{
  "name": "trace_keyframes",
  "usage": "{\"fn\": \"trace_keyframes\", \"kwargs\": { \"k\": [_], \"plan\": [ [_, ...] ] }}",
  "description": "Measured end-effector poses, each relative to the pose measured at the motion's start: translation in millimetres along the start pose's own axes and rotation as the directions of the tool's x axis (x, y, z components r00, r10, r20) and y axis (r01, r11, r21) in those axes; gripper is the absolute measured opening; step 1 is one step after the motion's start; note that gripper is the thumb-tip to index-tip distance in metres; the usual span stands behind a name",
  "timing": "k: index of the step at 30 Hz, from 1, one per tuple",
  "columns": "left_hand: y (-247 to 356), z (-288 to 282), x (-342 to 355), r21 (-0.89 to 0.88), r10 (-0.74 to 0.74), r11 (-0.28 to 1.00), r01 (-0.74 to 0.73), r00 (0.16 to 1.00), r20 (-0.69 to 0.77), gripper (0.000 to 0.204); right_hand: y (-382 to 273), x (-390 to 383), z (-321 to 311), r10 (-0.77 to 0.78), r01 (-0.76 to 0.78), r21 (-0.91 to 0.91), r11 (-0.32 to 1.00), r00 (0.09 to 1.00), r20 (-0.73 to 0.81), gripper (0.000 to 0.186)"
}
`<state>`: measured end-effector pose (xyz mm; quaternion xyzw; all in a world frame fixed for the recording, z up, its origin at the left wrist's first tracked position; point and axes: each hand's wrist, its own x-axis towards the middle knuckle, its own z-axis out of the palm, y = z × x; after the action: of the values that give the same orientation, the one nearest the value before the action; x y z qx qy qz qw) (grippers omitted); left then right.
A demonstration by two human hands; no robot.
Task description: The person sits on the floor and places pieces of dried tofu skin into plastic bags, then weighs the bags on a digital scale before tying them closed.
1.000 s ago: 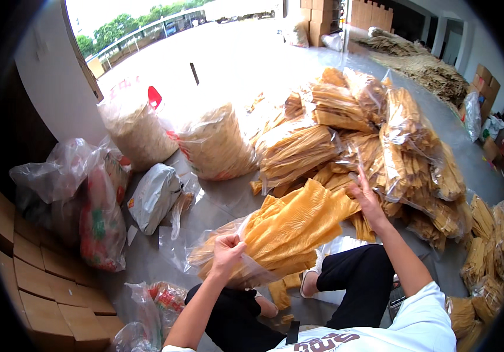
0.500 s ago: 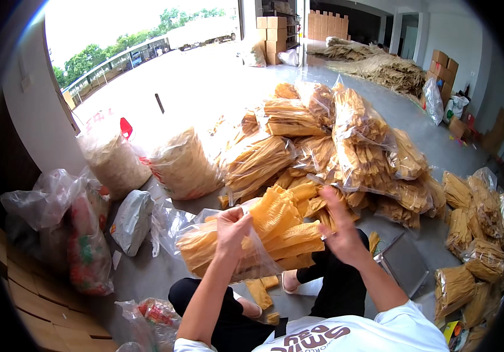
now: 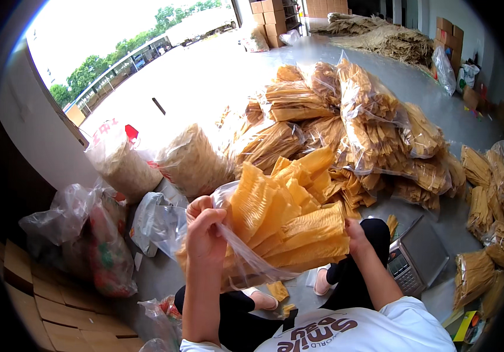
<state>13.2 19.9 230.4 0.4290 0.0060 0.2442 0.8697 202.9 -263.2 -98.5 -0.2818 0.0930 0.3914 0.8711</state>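
Before me a clear plastic bag [image 3: 237, 262] is partly filled with crinkled, yellow-orange dried sheets [image 3: 299, 229], which stick out of its mouth toward the right. My left hand [image 3: 205, 226] is closed in a pinch on the bag's rim, beside the sheets. At the sheets' right end, my right hand [image 3: 355, 237] grips their edges, its fingers partly hidden behind them. Just beyond, a large heap of bagged dried sheets [image 3: 369, 138] covers the floor.
A digital scale [image 3: 419, 255] stands on the floor by my right knee. More bagged bundles [image 3: 486, 205] lie at the right. Full sacks [image 3: 190, 161], crumpled plastic bags [image 3: 111, 252] and cardboard boxes [image 3: 58, 317] line the left. Loose sheets [image 3: 277, 290] lie between my feet.
My right hand, spread and apart from the sheets before, has come down onto their right end. The bag and sheets are raised a little, with the left hand still pinching the rim. My view has shifted.
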Motion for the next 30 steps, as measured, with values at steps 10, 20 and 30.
{"fn": "trace_keyframes", "kwargs": {
  "k": [10, 20, 30],
  "plan": [
    [0.0, -24.4, -26.2, -0.084, -0.019, 0.996, 0.021, 0.999, 0.029, 0.034, -39.7, -140.5, 143.0, -0.003, 0.021, -0.09, 0.996, 0.981, 0.195, 0.038],
    [-167.9, -256.4, -113.0, 0.546, -0.091, 0.663, 0.512, 0.779, -0.621, 0.016, 84.7, -68.1, 51.9, -0.105, -0.075, -0.612, 0.788, 0.962, -0.254, 0.02],
    [-199.2, -275.1, -150.4, 0.498, -0.064, 0.661, 0.561, 0.703, -0.708, 0.015, 104.5, -57.2, 31.6, 0.315, -0.359, -0.064, 0.931, 0.88, -0.354, 0.036]
  ]
}}
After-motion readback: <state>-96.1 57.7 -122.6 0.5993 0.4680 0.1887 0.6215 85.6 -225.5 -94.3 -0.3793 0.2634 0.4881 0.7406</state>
